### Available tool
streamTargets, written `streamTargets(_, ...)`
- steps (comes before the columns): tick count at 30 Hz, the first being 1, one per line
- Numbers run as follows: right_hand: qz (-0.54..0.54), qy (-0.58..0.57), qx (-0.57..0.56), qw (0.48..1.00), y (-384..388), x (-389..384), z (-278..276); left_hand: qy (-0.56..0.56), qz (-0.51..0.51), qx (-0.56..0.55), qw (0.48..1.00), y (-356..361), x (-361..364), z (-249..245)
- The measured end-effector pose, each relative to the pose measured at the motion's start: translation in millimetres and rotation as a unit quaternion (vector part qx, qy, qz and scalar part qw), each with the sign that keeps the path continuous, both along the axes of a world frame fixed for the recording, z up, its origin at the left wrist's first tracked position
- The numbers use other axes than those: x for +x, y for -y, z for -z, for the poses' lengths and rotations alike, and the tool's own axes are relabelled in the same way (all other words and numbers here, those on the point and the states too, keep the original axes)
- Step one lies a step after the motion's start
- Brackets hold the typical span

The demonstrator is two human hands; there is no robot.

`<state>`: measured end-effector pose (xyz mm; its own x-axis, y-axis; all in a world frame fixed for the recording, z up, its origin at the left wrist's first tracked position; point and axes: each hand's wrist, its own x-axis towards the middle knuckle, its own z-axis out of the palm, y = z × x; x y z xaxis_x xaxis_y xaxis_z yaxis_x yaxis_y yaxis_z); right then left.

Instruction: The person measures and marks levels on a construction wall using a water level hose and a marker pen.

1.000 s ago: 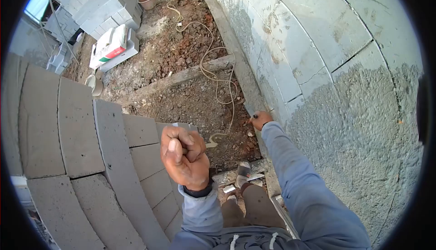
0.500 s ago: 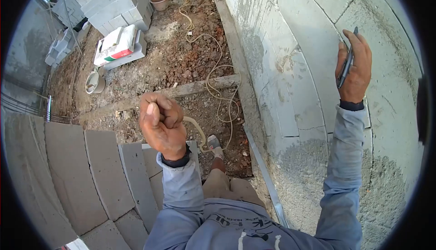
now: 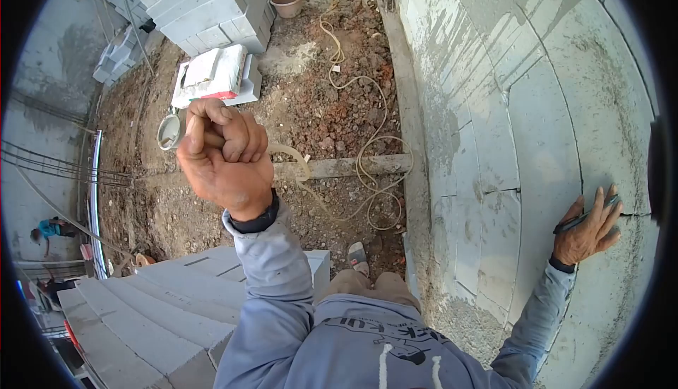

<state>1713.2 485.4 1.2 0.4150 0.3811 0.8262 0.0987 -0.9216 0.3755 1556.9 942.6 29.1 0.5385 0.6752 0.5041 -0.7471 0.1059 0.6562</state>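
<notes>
My left hand (image 3: 229,159) is raised in front of me, its fingers curled closed around a clear, yellowish hose (image 3: 291,157). Behind the hand, the hose emerges near the wrist and drops toward the ground; its end is hidden in my grip. My right hand (image 3: 587,235) lies against the block wall (image 3: 540,184) on the right, fingers partly spread. A dark, slim pen (image 3: 575,221) is tucked between those fingers, crossing the hand close to a joint in the blocks.
A stack of pale blocks (image 3: 169,293) stands at lower left. Farther off are stacked blocks (image 3: 205,7), a white bag (image 3: 212,74), a bucket (image 3: 169,133) and a brown pot (image 3: 287,2). Hose loops lie over rubble beside a concrete beam (image 3: 346,168). Another person (image 3: 53,228) is far left.
My right hand has moved down and outward onto the wall with the pen. My left hand has risen slightly leftward, still closed. The view has shifted, showing more of the left side.
</notes>
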Motion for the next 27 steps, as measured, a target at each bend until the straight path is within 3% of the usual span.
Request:
streamTargets(9, 0.01, 0.014, 0.019, 1.0, -5, 0, -3, 0.031, -0.011, 0.092, 0.995, -61, 41, -75)
streamTargets(12, 0.037, 0.016, 0.007, 0.999, 1, 4, 3, 0.016, -0.015, 0.075, 0.997, -96, 62, -63)
streamTargets(14, 0.115, 0.008, -0.015, 0.993, 7, 6, 9, 0.007, -0.021, 0.051, 0.998, -124, 80, -41)
streamTargets(17, 0.115, 0.056, -0.02, 0.992, -7, 12, 4, -0.021, -0.019, 0.001, 1.0, -173, 116, -7)
streamTargets(18, 0.171, 0.046, 0.024, 0.984, -12, 14, 10, -0.04, -0.019, -0.01, 0.999, -193, 130, 3)
streamTargets(21, 0.162, 0.052, 0.103, 0.98, -125, 61, -1, -0.077, -0.015, -0.047, 0.996, -247, 182, 18)
streamTargets(22, 0.047, -0.009, 0.189, 0.981, -173, 86, -5, -0.09, -0.006, -0.061, 0.994, -261, 198, 17)
streamTargets(23, -0.071, -0.064, 0.286, 0.953, -228, 123, 2, -0.096, 0.001, -0.062, 0.993, -278, 214, 11)
streamTargets(24, -0.162, -0.181, 0.395, 0.886, -267, 157, 19, -0.086, 0.01, -0.036, 0.996, -290, 223, 8)
streamTargets(25, -0.186, -0.35, 0.482, 0.781, -295, 190, 40, -0.097, 0.004, -0.037, 0.995, -304, 225, 4)
streamTargets(26, -0.236, -0.442, 0.519, 0.693, -324, 222, 71, -0.115, -0.01, -0.032, 0.993, -316, 225, 1)
streamTargets(27, -0.187, -0.522, 0.512, 0.656, -357, 240, 95, -0.132, -0.027, -0.029, 0.99, -326, 222, -1)
